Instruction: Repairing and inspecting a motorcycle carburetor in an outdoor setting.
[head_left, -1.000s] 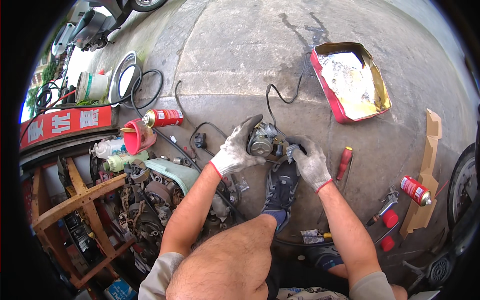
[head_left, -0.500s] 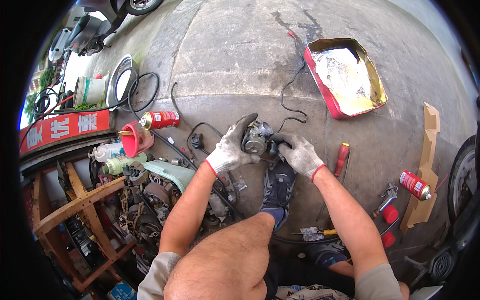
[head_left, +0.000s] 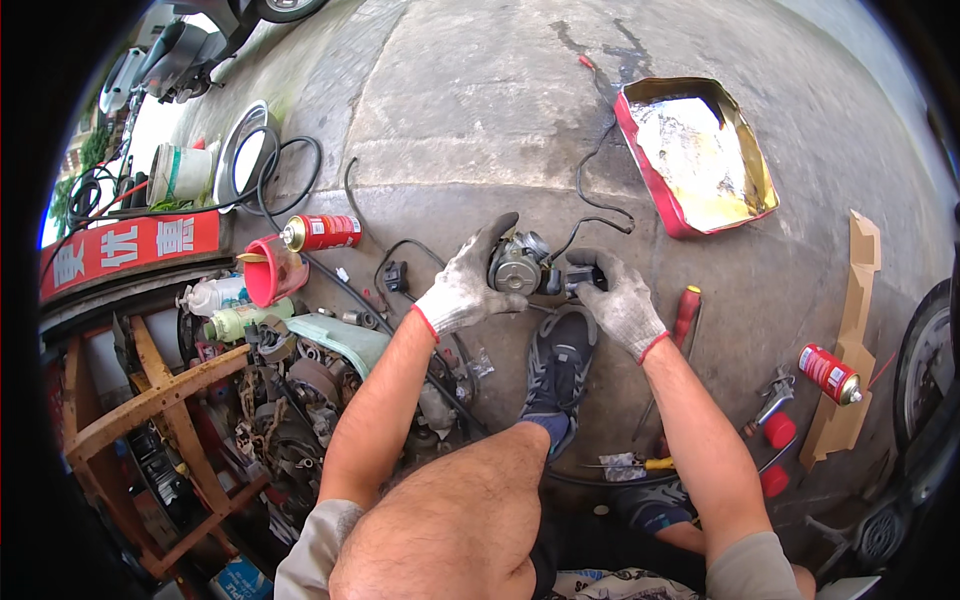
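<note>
A grey metal carburetor (head_left: 518,268) is held above my shoe in my left hand (head_left: 462,287), whose gloved thumb and fingers wrap its left side. Just right of it, my right hand (head_left: 622,305), also in a whitish work glove with dark fingertips, pinches a small black part (head_left: 580,279). Its exact kind I cannot make out. Near the carburetor's right side begins a thin black cable (head_left: 592,222), which runs up the floor to a red tip. My shoe (head_left: 560,365) stands right below both hands.
A red-rimmed metal pan (head_left: 672,200) lies at the far right. Nearer are a red-handled screwdriver (head_left: 687,312), a red spray can (head_left: 829,373) and a cardboard strip (head_left: 852,340). Left are another spray can (head_left: 325,232), a pink cup (head_left: 272,275), a hose and piled metal parts (head_left: 300,390).
My right hand has shifted right and slightly down, opening a gap from the carburetor, with the black part now showing between its fingers. The carburetor has turned slightly in my left hand.
</note>
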